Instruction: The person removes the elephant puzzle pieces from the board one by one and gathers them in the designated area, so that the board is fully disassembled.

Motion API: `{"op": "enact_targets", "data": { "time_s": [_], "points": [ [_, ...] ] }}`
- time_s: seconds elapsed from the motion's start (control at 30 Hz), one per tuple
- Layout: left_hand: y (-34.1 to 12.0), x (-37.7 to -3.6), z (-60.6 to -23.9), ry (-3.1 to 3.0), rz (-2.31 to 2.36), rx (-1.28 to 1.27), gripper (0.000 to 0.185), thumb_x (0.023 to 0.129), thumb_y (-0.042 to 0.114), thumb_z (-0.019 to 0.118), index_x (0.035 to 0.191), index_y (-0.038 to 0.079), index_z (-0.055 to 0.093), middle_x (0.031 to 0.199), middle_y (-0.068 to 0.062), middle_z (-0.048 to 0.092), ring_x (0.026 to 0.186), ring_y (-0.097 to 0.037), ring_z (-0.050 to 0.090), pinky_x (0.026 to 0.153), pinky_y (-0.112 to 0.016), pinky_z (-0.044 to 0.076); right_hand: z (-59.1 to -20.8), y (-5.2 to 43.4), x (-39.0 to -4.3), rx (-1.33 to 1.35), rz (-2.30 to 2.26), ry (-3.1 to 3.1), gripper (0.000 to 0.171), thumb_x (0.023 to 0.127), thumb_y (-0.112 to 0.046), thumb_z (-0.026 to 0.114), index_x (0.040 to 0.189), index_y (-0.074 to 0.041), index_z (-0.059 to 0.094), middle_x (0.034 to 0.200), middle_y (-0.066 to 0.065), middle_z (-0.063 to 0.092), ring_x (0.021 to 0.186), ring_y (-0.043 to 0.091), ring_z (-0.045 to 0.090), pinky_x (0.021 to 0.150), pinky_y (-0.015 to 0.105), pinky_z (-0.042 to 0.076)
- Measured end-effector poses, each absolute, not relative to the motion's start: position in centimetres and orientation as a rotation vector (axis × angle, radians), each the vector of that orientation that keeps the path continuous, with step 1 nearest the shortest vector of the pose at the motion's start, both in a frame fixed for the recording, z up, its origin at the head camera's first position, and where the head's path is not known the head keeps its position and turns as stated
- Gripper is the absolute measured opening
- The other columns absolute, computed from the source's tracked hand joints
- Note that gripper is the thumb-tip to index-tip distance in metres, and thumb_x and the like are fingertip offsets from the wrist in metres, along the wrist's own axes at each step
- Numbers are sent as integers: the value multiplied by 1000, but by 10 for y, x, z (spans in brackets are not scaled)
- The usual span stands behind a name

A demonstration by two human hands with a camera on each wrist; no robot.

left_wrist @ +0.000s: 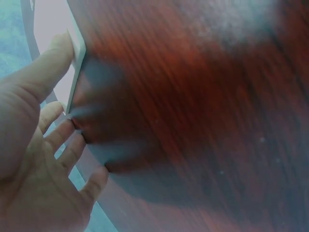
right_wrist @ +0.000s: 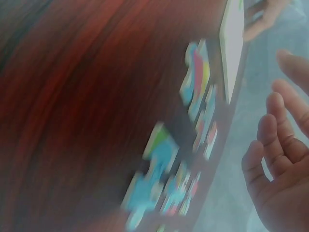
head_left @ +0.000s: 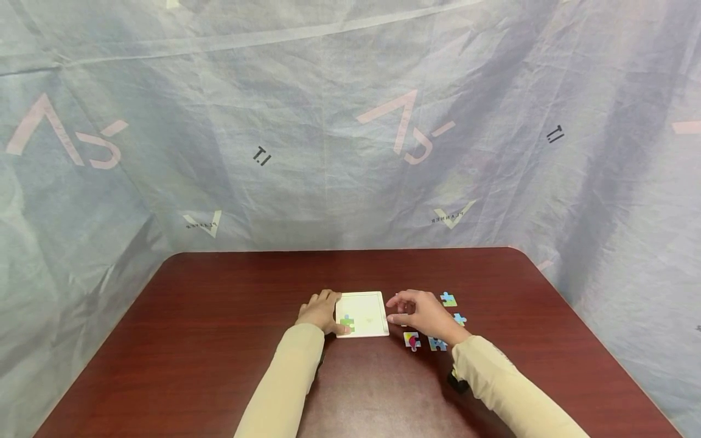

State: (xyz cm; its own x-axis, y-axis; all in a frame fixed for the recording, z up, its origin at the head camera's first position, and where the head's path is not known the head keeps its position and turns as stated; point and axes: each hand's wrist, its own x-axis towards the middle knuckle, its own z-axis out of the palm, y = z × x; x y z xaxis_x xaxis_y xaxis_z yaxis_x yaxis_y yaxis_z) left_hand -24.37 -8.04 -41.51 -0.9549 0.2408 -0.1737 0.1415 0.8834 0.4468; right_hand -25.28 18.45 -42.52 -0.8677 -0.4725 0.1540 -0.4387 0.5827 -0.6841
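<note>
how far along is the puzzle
Barely started. One green piece sits in the near left corner of the white puzzle tray; the rest of it looks bare. The left hand steadies the tray's left edge, and the right hand hovers beside its right edge, seemingly empty. Four loose pieces wait on the table.

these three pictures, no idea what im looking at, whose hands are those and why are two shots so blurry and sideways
A person sits at a red-brown table wearing three cameras. The big picture is from the head camera, looking down at both arms. The two blurry ones come from cameras strapped to each wrist, so they tilt with the hand.

The left hand rests against the edge of a white puzzle tray, which has one green piece in its corner. The right hand hovers beside the tray, fingers relaxed, holding nothing that can be seen. Loose puzzle pieces lie to its right.
</note>
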Motion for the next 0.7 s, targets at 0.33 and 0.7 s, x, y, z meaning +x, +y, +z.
{"op": "enact_targets", "data": {
  "time_s": [0.33,0.7],
  "points": [
    [-81,-248,-420,2837,637,250,83,83,31,86,152,7,45,154,-16,41,142,-38,37,110,-58,34,-430,141,-258,-869,-983,2765,18,89,-15,80,105,-7,75,74,-4,59,61,6,50,61,27,46],
    [-80,-247,-418,2844,629,251,80,85,28,86,151,8,46,154,-16,41,141,-38,38,109,-57,35,-437,104,-256,-935,-811,2845,19,85,-15,84,101,-9,77,80,-2,62,69,10,55,63,30,47]
  ]
}}
